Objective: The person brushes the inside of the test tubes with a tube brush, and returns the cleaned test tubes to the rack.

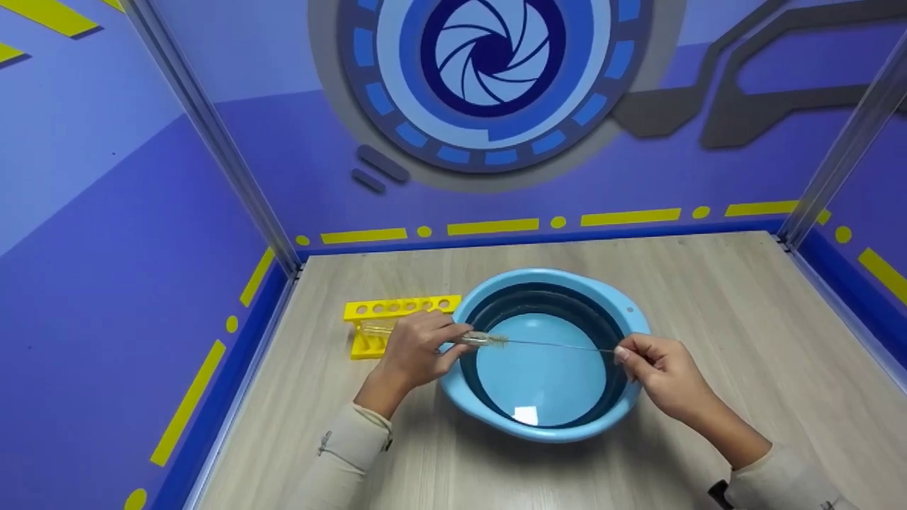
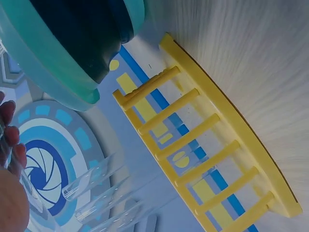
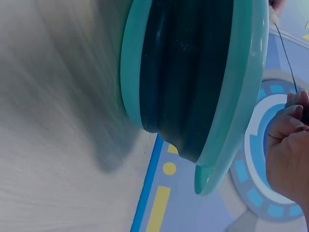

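Observation:
Over the basin, my left hand (image 1: 418, 350) holds a clear test tube (image 1: 476, 338) level between thumb and fingers, its mouth facing right. At that mouth show the pale bristles of a test tube brush (image 1: 502, 341). The brush's thin wire stem (image 1: 556, 345) runs right, across the basin, to my right hand (image 1: 662, 368), which pinches its end between thumb and fingers. The right wrist view shows the same wire (image 3: 288, 60) stretched to the right hand (image 3: 289, 150). Only part of the left hand (image 2: 9, 140) appears in the left wrist view.
Below both hands stands a light blue basin (image 1: 542, 434) with a dark folding wall and water inside. A yellow test tube rack (image 1: 351, 312) sits to its left, with several clear tubes (image 2: 91, 179) in it. Purple-blue panels (image 1: 269, 163) enclose the wooden table (image 1: 708, 283).

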Available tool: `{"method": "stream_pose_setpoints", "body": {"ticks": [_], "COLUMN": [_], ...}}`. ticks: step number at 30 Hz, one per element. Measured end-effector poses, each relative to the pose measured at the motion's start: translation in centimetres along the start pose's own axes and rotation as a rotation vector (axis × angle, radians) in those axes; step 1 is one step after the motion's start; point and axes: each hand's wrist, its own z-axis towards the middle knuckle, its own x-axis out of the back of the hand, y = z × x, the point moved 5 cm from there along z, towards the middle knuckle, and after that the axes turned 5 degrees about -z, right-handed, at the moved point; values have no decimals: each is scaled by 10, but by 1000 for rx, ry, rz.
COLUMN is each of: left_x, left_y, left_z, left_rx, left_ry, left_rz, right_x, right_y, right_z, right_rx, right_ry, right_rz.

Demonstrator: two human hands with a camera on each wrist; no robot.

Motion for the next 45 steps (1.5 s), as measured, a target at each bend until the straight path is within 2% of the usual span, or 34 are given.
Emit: {"method": "stream_pose_setpoints", "body": {"ticks": [2,4,9,12,16,22,29,33,38,41,45], "left_x": [0,0,1,2,2,2,0,-1,-3,-3,-2], "left_y": [-1,-2,-5,-5,-5,-6,-9,-10,-11,-13,-14], "left_z": [-1,-2,-3,-3,-2,-3,-4,-5,-7,-8,-9], "left_rx": [21,42,107,133,146,157,163,174,174,144,101], "left_ry": [-26,-55,-108,-127,-147,-154,-157,-165,-142,-104,-43], "left_rz": [-17,-37,-103,-131,-140,-154,-200,-225,-236,-210,-125], "right_x": [1,3,11,14,17,20,24,24,25,25,27], "right_y": [0,-2,-8,-8,-9,-17,-23,-19,-13,-6,7], "right_z": [-2,-3,-6,-8,-11,-16,-18,-19,-16,-12,-8], "right_rx": [59,165,537,690,789,869,1004,1035,970,881,670], "right_ry": [26,67,220,300,375,450,531,540,520,465,345], "right_rz": [-34,-85,-245,-307,-346,-395,-398,-417,-377,-309,-217]}}
